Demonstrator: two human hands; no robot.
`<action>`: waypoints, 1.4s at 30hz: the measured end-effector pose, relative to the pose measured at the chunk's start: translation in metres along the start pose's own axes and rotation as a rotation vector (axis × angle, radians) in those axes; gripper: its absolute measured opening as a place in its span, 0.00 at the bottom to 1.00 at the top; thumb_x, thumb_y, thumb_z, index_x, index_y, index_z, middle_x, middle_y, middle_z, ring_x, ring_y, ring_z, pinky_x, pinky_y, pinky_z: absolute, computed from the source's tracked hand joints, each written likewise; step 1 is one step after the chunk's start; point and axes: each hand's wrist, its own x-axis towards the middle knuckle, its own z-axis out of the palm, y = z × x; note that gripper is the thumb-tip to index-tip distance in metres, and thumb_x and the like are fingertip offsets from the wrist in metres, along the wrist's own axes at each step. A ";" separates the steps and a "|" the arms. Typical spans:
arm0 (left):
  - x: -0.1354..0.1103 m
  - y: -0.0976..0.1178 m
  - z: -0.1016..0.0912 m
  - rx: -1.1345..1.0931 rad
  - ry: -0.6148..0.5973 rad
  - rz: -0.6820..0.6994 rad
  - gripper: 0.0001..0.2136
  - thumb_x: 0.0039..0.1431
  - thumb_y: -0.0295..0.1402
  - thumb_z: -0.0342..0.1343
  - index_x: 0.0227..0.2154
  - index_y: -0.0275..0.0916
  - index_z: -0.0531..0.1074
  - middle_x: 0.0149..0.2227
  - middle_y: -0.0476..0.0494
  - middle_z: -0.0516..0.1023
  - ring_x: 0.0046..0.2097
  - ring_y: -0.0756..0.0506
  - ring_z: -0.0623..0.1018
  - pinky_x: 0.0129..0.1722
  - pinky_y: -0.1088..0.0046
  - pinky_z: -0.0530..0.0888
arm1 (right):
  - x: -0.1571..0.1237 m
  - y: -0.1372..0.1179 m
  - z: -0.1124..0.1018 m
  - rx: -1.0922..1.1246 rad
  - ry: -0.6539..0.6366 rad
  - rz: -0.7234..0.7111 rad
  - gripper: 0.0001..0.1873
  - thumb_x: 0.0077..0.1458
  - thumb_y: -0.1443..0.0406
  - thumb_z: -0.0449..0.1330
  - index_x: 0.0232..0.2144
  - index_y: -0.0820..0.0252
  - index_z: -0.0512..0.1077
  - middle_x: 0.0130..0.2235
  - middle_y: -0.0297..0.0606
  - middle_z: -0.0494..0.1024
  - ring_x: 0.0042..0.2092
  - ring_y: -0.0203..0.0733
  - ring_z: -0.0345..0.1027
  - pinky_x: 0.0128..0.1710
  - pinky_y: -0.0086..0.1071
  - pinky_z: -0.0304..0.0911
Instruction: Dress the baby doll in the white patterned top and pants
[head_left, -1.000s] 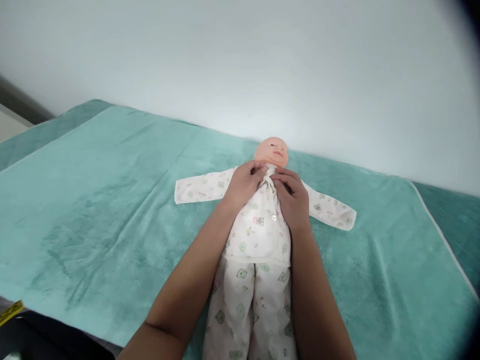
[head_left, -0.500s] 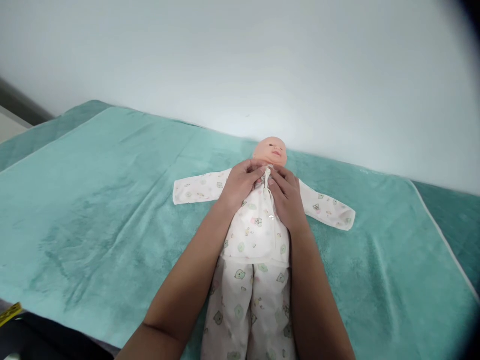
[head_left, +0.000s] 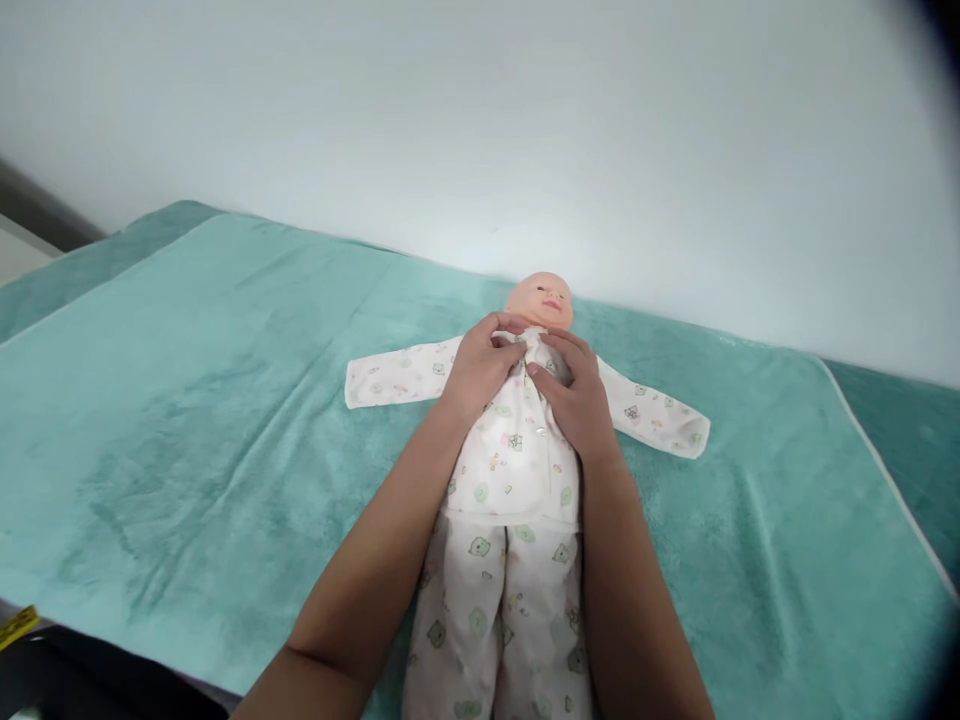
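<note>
A baby doll (head_left: pixel 538 299) lies on its back with its head toward the wall. It wears a white baby shirt (head_left: pixel 510 470) with small green bear prints and matching trousers (head_left: pixel 480 610). My left hand (head_left: pixel 484 360) is at the shirt's neckline, its fingers curled on the cloth just below the chin. My right hand (head_left: pixel 576 385) rests on the other side of the chest, thumb and fingers apart on the cloth by the front opening. Both sleeves stretch out sideways. My fingers hide part of the collar.
A teal blanket (head_left: pixel 225 400) with a pale border covers the surface under the doll. Behind it rises a white wall (head_left: pixel 480 130). At the lower left lie a dark item (head_left: pixel 105 675) and something yellow with black marks (head_left: pixel 18 626).
The raised white strip at the neckline now lies flat on the chest. My right thumb and fingers have spread apart. My left hand has barely moved.
</note>
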 end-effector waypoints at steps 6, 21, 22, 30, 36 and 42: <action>-0.005 0.000 -0.004 -0.079 -0.001 0.024 0.05 0.56 0.34 0.57 0.35 0.41 0.72 0.25 0.52 0.67 0.26 0.52 0.66 0.25 0.76 0.63 | -0.006 -0.017 0.000 -0.175 0.124 0.093 0.12 0.58 0.53 0.58 0.32 0.54 0.67 0.33 0.34 0.73 0.33 0.39 0.64 0.36 0.35 0.61; -0.043 0.000 -0.023 0.309 -0.200 0.224 0.10 0.62 0.39 0.56 0.42 0.43 0.78 0.39 0.46 0.70 0.33 0.51 0.66 0.35 0.72 0.66 | -0.011 -0.042 -0.023 -0.219 -0.246 0.297 0.12 0.57 0.55 0.57 0.27 0.54 0.65 0.23 0.30 0.71 0.25 0.38 0.61 0.25 0.32 0.52; -0.042 0.000 -0.023 0.300 -0.216 0.216 0.11 0.62 0.39 0.56 0.42 0.44 0.78 0.39 0.46 0.70 0.32 0.51 0.66 0.35 0.72 0.66 | -0.010 -0.040 -0.024 -0.182 -0.271 0.306 0.12 0.57 0.54 0.58 0.28 0.54 0.66 0.23 0.30 0.71 0.25 0.38 0.61 0.25 0.32 0.53; -0.033 0.001 -0.025 0.231 -0.244 0.154 0.08 0.58 0.40 0.60 0.31 0.41 0.76 0.37 0.47 0.70 0.29 0.52 0.62 0.30 0.73 0.62 | -0.010 -0.035 -0.028 0.085 -0.349 0.350 0.08 0.56 0.58 0.57 0.35 0.54 0.70 0.27 0.28 0.69 0.23 0.33 0.59 0.22 0.28 0.53; -0.033 -0.004 -0.029 0.008 -0.256 0.116 0.08 0.56 0.38 0.60 0.29 0.40 0.71 0.32 0.49 0.67 0.32 0.51 0.65 0.32 0.74 0.63 | -0.009 -0.039 -0.026 0.005 -0.311 0.323 0.07 0.54 0.60 0.56 0.36 0.53 0.69 0.31 0.30 0.72 0.25 0.34 0.61 0.23 0.29 0.55; -0.033 -0.010 -0.030 -0.093 -0.254 0.070 0.09 0.57 0.39 0.60 0.30 0.39 0.71 0.30 0.50 0.67 0.31 0.51 0.65 0.31 0.75 0.63 | -0.016 -0.053 -0.017 -0.357 -0.215 0.257 0.11 0.52 0.57 0.59 0.32 0.53 0.62 0.32 0.32 0.70 0.29 0.39 0.61 0.29 0.33 0.54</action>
